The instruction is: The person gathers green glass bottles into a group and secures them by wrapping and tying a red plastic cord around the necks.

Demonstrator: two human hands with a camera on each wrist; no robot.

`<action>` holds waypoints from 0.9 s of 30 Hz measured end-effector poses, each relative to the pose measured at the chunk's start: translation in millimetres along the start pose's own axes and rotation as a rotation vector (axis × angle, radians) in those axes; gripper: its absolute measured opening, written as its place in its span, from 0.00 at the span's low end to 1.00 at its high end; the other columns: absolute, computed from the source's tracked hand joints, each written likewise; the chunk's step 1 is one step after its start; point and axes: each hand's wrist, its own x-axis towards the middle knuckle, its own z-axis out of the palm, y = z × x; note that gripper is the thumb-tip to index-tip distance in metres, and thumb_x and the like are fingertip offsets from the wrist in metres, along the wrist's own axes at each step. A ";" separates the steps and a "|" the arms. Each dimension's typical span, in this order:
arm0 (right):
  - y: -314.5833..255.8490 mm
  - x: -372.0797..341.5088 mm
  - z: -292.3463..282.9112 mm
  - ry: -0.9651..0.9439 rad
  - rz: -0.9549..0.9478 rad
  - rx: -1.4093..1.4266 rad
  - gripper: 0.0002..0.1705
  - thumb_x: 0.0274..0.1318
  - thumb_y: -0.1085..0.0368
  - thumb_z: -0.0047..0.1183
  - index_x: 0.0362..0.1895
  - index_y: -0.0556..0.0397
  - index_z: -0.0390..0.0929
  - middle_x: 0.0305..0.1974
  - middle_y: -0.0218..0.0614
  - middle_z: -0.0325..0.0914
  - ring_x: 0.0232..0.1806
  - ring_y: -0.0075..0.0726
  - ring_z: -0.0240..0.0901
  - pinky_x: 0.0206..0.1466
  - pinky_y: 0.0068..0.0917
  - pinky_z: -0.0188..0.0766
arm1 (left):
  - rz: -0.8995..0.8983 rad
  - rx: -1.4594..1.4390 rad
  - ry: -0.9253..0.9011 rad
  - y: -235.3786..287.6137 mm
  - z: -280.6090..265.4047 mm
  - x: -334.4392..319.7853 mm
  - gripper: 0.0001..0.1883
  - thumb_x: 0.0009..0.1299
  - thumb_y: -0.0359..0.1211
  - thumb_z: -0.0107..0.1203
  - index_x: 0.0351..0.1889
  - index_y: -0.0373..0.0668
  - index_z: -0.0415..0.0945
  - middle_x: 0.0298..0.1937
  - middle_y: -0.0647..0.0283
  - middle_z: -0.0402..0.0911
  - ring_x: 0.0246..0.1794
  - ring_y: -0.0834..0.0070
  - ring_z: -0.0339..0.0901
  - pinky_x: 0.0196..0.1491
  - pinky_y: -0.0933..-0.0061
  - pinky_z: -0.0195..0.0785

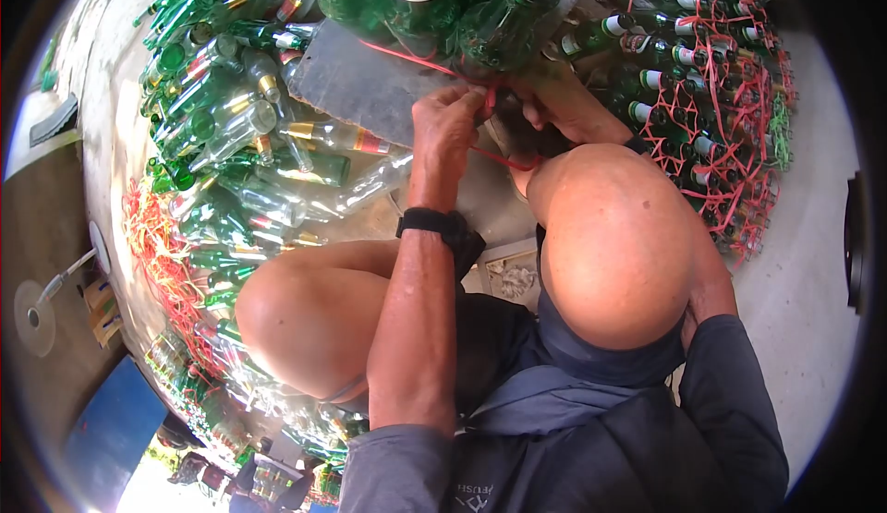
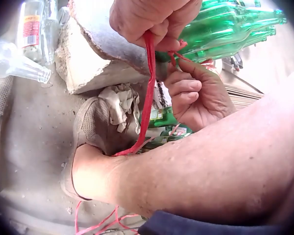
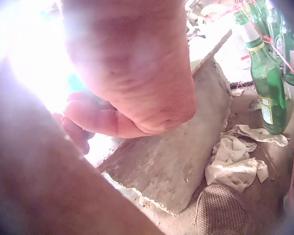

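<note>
Red plastic twine (image 1: 420, 59) runs around the base of a bunch of green glass bottles (image 1: 416, 5), which stands on a grey slab (image 1: 351, 88). My left hand (image 1: 450, 120) grips the twine close beside the bottles, its fingers curled. In the left wrist view a red strand (image 2: 149, 93) hangs from the left hand (image 2: 154, 22) down toward the ankle. My right hand (image 2: 198, 98) pinches a short looped piece of the twine at the bottles' edge. The right wrist view shows the right hand (image 3: 132, 73) from behind, its fingertips partly hidden.
Loose clear and green bottles (image 1: 231, 134) lie heaped on the left. Stacked bottles tied with red twine (image 1: 702, 97) stand on the right. A tangle of red strands (image 1: 162, 245) lies at far left. Crumpled paper (image 3: 235, 161) and a shoe (image 3: 220, 210) are beside the slab.
</note>
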 end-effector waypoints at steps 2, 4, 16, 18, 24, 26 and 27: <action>5.6 0.9 -1.3 0.013 -0.024 -0.021 0.16 0.70 0.57 0.61 0.50 0.56 0.84 0.31 0.27 0.77 0.19 0.19 0.68 0.18 0.21 0.62 | -0.017 -0.024 0.000 -0.8 0.5 -0.1 0.11 0.70 0.32 0.64 0.41 0.30 0.87 0.29 0.62 0.84 0.20 0.83 0.69 0.21 0.78 0.57; 7.3 1.9 -1.5 0.017 -0.039 -0.065 0.17 0.69 0.53 0.63 0.47 0.55 0.85 0.28 0.26 0.77 0.20 0.19 0.70 0.20 0.21 0.64 | -0.022 -0.009 -0.001 -0.3 -0.5 -0.5 0.12 0.70 0.32 0.65 0.41 0.30 0.87 0.29 0.62 0.84 0.20 0.82 0.69 0.21 0.77 0.56; 1.7 -0.2 8.9 0.071 -0.139 -0.339 0.16 0.72 0.57 0.57 0.48 0.58 0.84 0.25 0.29 0.78 0.19 0.21 0.71 0.22 0.24 0.67 | 0.043 0.121 0.050 3.8 3.4 -1.3 0.12 0.69 0.34 0.65 0.27 0.35 0.83 0.21 0.72 0.72 0.17 0.84 0.61 0.20 0.73 0.50; -2.5 -1.3 11.4 0.073 -0.107 -0.365 0.15 0.72 0.61 0.56 0.53 0.57 0.82 0.29 0.30 0.80 0.20 0.20 0.71 0.22 0.23 0.68 | 0.040 0.132 0.054 4.3 2.9 -1.2 0.12 0.69 0.34 0.65 0.27 0.35 0.83 0.21 0.73 0.72 0.18 0.84 0.61 0.20 0.73 0.49; -1.5 1.6 7.7 0.113 -0.196 -0.430 0.16 0.74 0.57 0.54 0.44 0.60 0.83 0.23 0.31 0.77 0.18 0.23 0.74 0.19 0.24 0.68 | 0.097 0.174 0.075 5.4 4.9 -5.8 0.12 0.71 0.34 0.63 0.27 0.36 0.83 0.21 0.74 0.71 0.19 0.85 0.62 0.21 0.74 0.50; -1.1 1.5 6.6 0.086 -0.179 -0.389 0.16 0.74 0.58 0.54 0.46 0.60 0.82 0.21 0.31 0.76 0.17 0.25 0.75 0.18 0.25 0.69 | 0.093 0.194 0.049 6.1 3.5 -10.4 0.13 0.73 0.35 0.62 0.27 0.37 0.83 0.20 0.74 0.71 0.19 0.86 0.62 0.21 0.74 0.50; -4.2 0.0 6.9 0.091 -0.165 -0.380 0.16 0.74 0.57 0.54 0.46 0.60 0.82 0.20 0.32 0.77 0.17 0.25 0.75 0.18 0.25 0.70 | 0.094 0.264 0.010 7.1 -0.7 -10.5 0.15 0.74 0.37 0.60 0.29 0.35 0.84 0.23 0.71 0.75 0.21 0.84 0.66 0.23 0.74 0.56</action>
